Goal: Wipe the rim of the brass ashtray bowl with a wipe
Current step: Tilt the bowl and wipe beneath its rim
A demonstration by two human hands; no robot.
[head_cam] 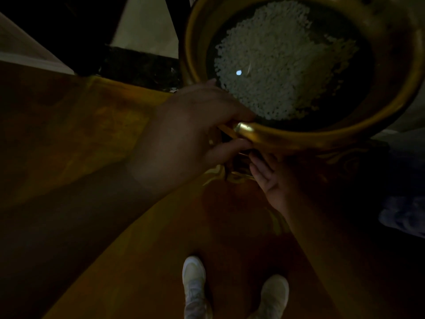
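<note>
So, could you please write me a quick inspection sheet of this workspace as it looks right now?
Surface: orange and yellow patterned carpet; dim light.
Job's things: brass ashtray bowl filled with white pellets; no wipe clearly visible.
Clutter: bluish crumpled thing at the right edge, too dark to identify.
Grippers: left hand grips the bowl's near rim; right hand is under the bowl, fingers extended, touching unclear.
Cables: nothing seen.
Surroundings: dark wall base; the person's pale shoes below.
</note>
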